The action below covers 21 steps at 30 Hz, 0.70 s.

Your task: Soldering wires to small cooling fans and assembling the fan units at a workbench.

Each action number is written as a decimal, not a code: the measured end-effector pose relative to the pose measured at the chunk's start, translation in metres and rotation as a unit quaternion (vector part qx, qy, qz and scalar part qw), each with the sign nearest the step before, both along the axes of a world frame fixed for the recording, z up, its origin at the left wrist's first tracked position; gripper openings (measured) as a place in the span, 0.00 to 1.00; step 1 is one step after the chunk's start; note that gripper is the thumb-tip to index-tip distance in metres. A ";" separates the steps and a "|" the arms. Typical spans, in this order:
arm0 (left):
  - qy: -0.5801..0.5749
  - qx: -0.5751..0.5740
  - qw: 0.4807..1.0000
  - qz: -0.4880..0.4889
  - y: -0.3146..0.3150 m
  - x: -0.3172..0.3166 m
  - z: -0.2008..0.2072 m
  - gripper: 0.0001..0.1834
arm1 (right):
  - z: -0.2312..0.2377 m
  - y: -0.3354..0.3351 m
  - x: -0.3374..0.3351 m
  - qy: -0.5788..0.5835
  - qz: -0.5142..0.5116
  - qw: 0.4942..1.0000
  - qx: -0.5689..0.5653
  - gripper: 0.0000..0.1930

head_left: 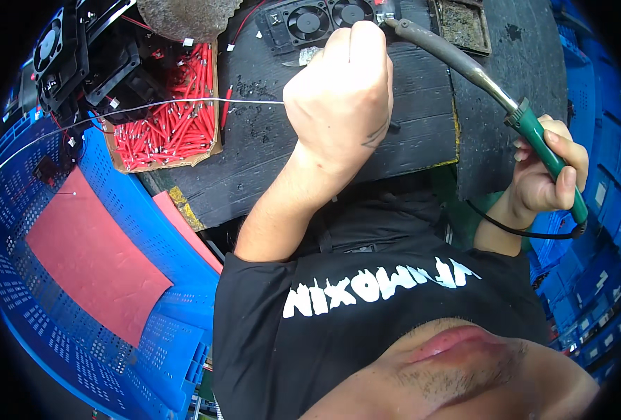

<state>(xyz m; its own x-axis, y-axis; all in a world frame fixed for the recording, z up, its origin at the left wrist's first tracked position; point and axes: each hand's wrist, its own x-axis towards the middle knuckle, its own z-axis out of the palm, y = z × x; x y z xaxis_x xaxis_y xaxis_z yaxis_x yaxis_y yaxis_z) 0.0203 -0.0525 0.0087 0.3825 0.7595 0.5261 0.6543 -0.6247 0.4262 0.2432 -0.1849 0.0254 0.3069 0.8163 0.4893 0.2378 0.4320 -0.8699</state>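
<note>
My left hand (342,94) is closed above the dark worktable, its back toward me. A thin silvery wire (247,101), which looks like solder wire, runs in from the left and disappears into that fist. The fingertips are hidden behind the knuckles. In my right hand (545,175) is a soldering iron (534,136), held by its green handle. Its tip reaches leftward to just beyond my left knuckles, beside the end of a black twin-fan unit (309,24). Whether the tip touches the unit, I cannot tell. Part of the fan unit is covered by my left hand.
A cardboard box (217,133) of short red wires stands at the left, below a round grey plate (188,15). More black fans (47,45) are piled at far left, over a blue perforated crate (100,367) holding a red sheet (100,252). A shallow tray (489,42) lies at the back right.
</note>
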 end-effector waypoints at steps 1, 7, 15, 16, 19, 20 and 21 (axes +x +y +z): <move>0.006 0.002 1.000 0.007 0.000 0.001 0.000 0.07 | 0.000 0.000 -0.001 -0.005 -0.001 1.000 0.002 0.24; -0.015 0.009 1.000 0.020 -0.001 0.004 -0.001 0.06 | 0.005 0.004 -0.002 -0.053 0.021 0.998 0.023 0.22; 0.024 0.037 0.999 0.012 0.002 0.003 -0.005 0.05 | 0.006 0.005 -0.004 -0.067 0.020 0.997 0.028 0.22; 0.039 0.056 0.998 0.001 0.003 0.003 -0.006 0.04 | 0.007 0.004 -0.004 -0.074 0.020 0.997 0.030 0.22; 0.038 0.059 0.997 0.007 0.003 0.004 -0.009 0.05 | 0.008 0.003 -0.007 -0.091 0.013 0.995 0.031 0.21; 0.037 0.060 0.998 0.006 0.003 0.005 -0.010 0.05 | 0.010 0.003 -0.008 -0.092 0.012 0.995 0.031 0.21; 0.032 0.059 0.998 0.003 0.004 0.005 -0.010 0.06 | 0.011 0.003 -0.010 -0.103 0.006 0.994 0.031 0.22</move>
